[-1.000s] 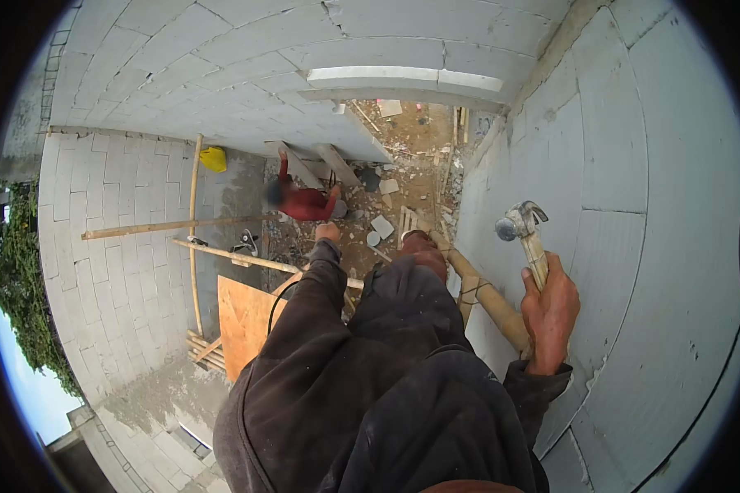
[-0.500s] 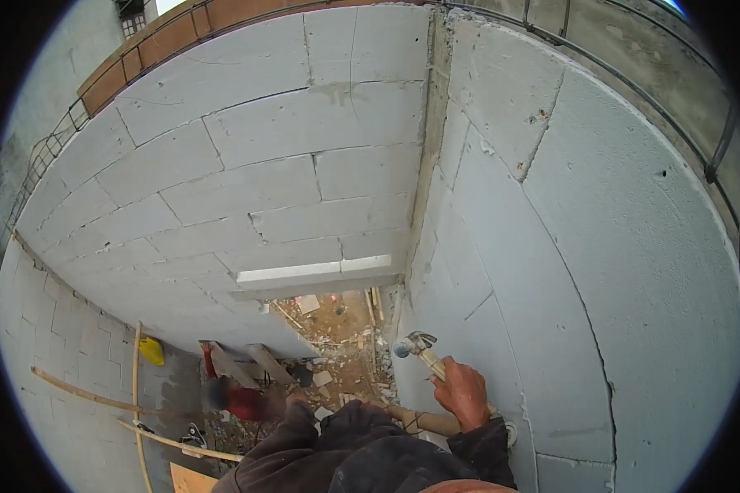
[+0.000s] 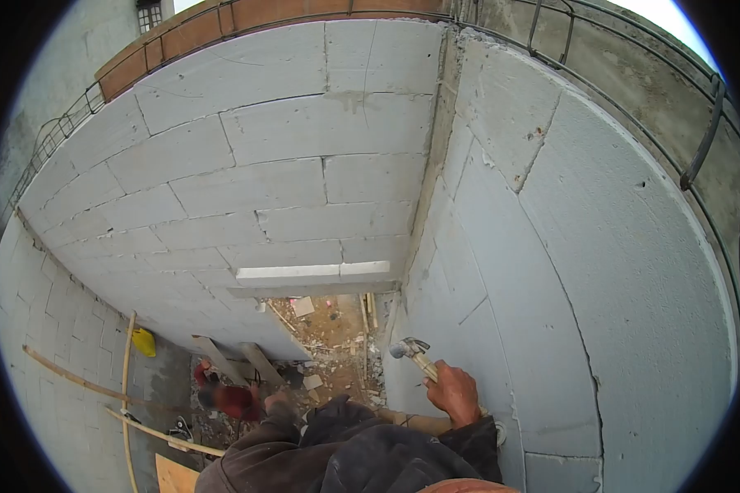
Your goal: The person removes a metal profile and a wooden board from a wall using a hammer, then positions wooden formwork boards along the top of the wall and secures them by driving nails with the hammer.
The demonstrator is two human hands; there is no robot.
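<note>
My right hand (image 3: 454, 393) is wrapped round the pale handle of a claw hammer (image 3: 409, 348). The hammer's metal head points up and left, apart from the light grey block wall (image 3: 551, 329) on my right. Just below this hand, a thick round pole (image 3: 427, 424) runs partly behind my dark sleeve. Only a small part of my left hand (image 3: 278, 404) shows past the other sleeve, low in the view near a co-worker's red top. Its fingers are too indistinct to read, and whether it holds anything is hidden.
Far below, a co-worker in red (image 3: 232, 401) bends beside leaning boards (image 3: 261, 361). Rubble surrounds a doorway opening (image 3: 329, 320). Wooden poles (image 3: 127, 378) cross at left, near a yellow container (image 3: 144, 342). Steel reinforcing bars (image 3: 703, 135) run along the wall tops.
The view has shifted slightly. My right hand still grips the hammer, nearly unmoved. My left hand has shifted a little left. Below, the co-worker's raised arm has come down from the board.
</note>
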